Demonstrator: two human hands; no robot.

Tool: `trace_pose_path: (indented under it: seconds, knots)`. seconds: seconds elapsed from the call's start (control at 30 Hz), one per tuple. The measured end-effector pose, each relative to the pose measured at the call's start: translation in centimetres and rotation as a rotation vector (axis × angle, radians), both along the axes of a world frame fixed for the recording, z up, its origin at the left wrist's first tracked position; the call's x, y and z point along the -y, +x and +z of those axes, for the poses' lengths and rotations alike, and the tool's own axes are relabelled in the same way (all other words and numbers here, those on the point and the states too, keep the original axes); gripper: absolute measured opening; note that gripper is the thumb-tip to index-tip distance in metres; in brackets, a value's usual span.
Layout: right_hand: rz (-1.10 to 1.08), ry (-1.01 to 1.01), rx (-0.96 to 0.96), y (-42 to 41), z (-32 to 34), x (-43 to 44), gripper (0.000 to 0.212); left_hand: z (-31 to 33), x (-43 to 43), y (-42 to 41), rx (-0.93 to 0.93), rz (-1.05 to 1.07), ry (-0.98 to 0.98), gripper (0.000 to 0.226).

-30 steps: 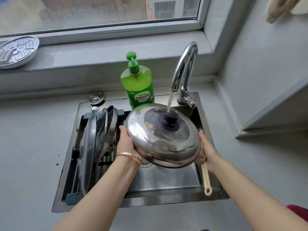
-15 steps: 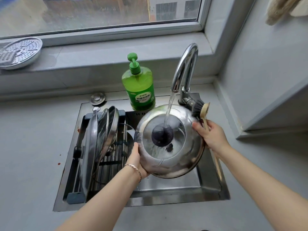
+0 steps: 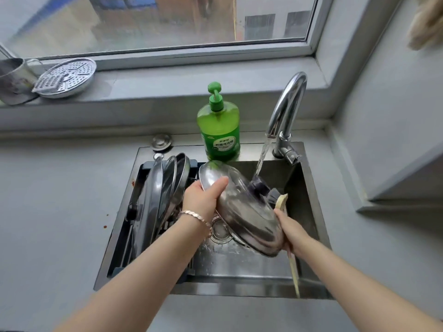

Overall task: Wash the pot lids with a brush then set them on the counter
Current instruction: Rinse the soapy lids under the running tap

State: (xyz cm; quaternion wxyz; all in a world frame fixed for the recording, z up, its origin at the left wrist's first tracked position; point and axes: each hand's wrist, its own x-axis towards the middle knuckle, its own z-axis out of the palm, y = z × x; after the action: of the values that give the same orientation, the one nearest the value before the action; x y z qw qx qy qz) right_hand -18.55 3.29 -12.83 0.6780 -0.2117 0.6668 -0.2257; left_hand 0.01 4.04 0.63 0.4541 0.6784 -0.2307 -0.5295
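A steel pot lid (image 3: 249, 212) with a dark knob (image 3: 257, 185) is tilted over the sink basin (image 3: 242, 262), its knob side facing up and right under the running water. My left hand (image 3: 203, 200) grips the lid's upper left rim. My right hand (image 3: 291, 230) holds the lower right rim together with a wooden-handled brush (image 3: 280, 201), whose dark bristles sit beside the knob. Three more lids (image 3: 165, 195) stand on edge in a rack at the sink's left.
A green soap bottle (image 3: 219, 130) stands behind the sink beside the running tap (image 3: 285, 111). A drain plug (image 3: 161, 141) lies on the counter (image 3: 52, 212). A steamer tray (image 3: 66, 76) and a metal cup (image 3: 14, 80) rest on the window sill.
The lid has turned and tipped, its knob now pointing up and right. My left hand moved from the bottom rim to the upper left rim. My right hand dropped to the lower right rim with the brush.
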Motion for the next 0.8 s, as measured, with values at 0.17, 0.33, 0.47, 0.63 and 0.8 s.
trace_pose_path:
  seconds: [0.17, 0.33, 0.47, 0.63, 0.8]
  knots:
    - [0.167, 0.044, -0.06, 0.4, 0.2, -1.8, 0.03, 2.8, 0.7, -1.1, 0.23, -0.078, -0.067, 0.027]
    - [0.292, 0.006, -0.205, -1.0, 0.6, -2.3, 0.02, 5.8, 1.0, -0.7, 0.456, -0.19, -0.177, 0.027]
    - [0.349, -0.008, -0.284, -1.9, 0.7, -2.6, 0.017, 7.7, 1.0, 0.6, 0.515, -0.124, -0.225, 0.018]
    - [0.417, -0.035, -0.319, -1.2, 1.5, -2.5, 0.016, 9.2, -0.2, 2.4, 0.501, 0.118, -0.333, 0.02]
    - [0.485, -0.072, -0.33, 0.5, 2.5, -2.1, 0.017, 8.9, -1.8, 6.9, 0.013, 0.578, -0.402, 0.02]
